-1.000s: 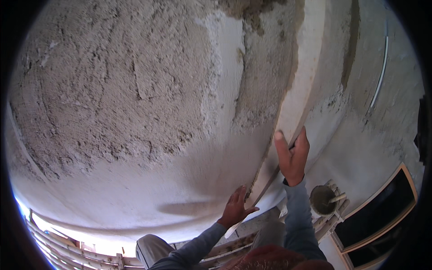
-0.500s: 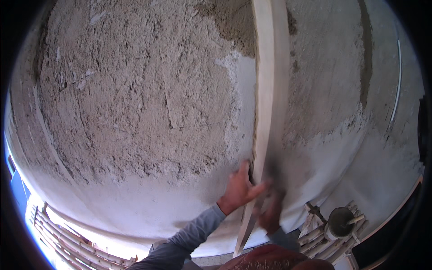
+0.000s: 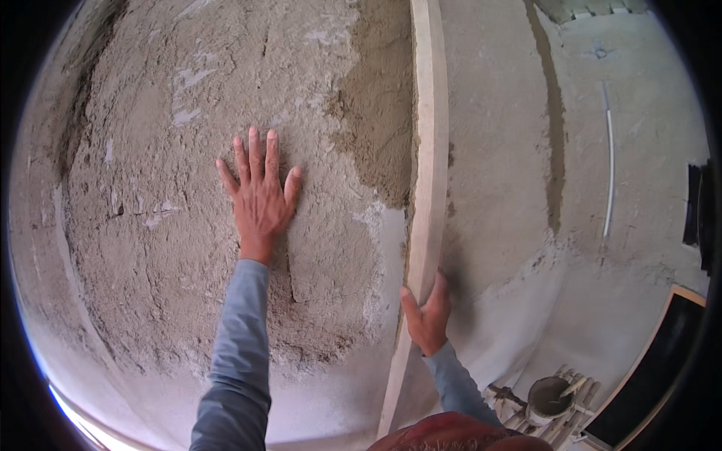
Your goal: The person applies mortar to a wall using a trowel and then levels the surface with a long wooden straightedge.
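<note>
A long pale wooden straightedge [image 3: 429, 150] stands upright against the wall, its lower end leaning toward me. My right hand [image 3: 429, 317] grips it low down, thumb on the left edge and fingers round the right side. To the left, my left hand [image 3: 259, 199] lies flat with spread fingers on the rough plastered wall [image 3: 173, 270] and holds nothing. Along the straightedge's left edge, above my right hand, runs a darker, damp-looking mortar patch [image 3: 376, 105]. A smooth grey strip [image 3: 392, 244] shows just below that patch.
At lower right, a bucket of mortar [image 3: 550, 397] with a handle sticking out stands on wooden poles [image 3: 560, 430]. Beyond it is a dark wood-framed opening [image 3: 653, 361]. A dark vertical mortar strip [image 3: 554, 128] and a thin white pipe [image 3: 609, 165] mark the wall at right.
My left hand has left the straightedge and moved up and left onto the rough wall. My right hand, blurred before, now holds the straightedge steadily. The view has shifted upward.
</note>
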Tool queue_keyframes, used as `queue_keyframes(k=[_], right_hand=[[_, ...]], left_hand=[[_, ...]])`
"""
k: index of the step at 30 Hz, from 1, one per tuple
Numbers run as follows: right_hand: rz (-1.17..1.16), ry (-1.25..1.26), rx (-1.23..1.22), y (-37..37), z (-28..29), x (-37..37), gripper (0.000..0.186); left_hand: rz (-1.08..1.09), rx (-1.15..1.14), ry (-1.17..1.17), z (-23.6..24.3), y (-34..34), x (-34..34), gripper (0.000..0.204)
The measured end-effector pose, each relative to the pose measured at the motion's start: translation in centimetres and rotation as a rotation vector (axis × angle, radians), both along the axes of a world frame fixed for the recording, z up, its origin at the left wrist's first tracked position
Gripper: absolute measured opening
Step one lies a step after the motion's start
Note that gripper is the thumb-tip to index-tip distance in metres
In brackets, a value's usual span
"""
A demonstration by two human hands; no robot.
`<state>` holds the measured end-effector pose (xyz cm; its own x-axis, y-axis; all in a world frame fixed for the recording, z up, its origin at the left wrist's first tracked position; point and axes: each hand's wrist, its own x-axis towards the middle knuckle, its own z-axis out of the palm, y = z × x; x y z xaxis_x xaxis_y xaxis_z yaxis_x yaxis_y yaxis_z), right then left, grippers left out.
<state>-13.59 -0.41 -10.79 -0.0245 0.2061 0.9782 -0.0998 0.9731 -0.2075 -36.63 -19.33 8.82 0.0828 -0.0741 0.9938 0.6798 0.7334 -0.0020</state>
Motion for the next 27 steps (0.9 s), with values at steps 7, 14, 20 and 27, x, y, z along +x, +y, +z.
queue_keyframes(k=[7, 14, 20, 27], right_hand=[[-0.168, 0.034, -0.026, 0.0, 6.1, -1.6, 0.067], [-0.261, 0.057, 0.058, -0.6, 14.7, -2.5, 0.066], [-0.349, 0.069, 0.039, 2.5, 20.4, -2.9, 0.069], [-0.451, -0.026, -0.049, 3.4, 24.4, -6.3, 0.08]], left_hand=[[-0.112, 0.028, -0.05, -0.2, 0.2, 0.0, 0.064], [-0.178, 0.066, -0.024, 0.0, -1.0, 0.0, 0.062], [-0.181, 0.044, -0.023, -0.6, 0.0, -0.4, 0.063], [-0.04, 0.068, 0.05, 0.0, -0.1, -2.6, 0.061]])
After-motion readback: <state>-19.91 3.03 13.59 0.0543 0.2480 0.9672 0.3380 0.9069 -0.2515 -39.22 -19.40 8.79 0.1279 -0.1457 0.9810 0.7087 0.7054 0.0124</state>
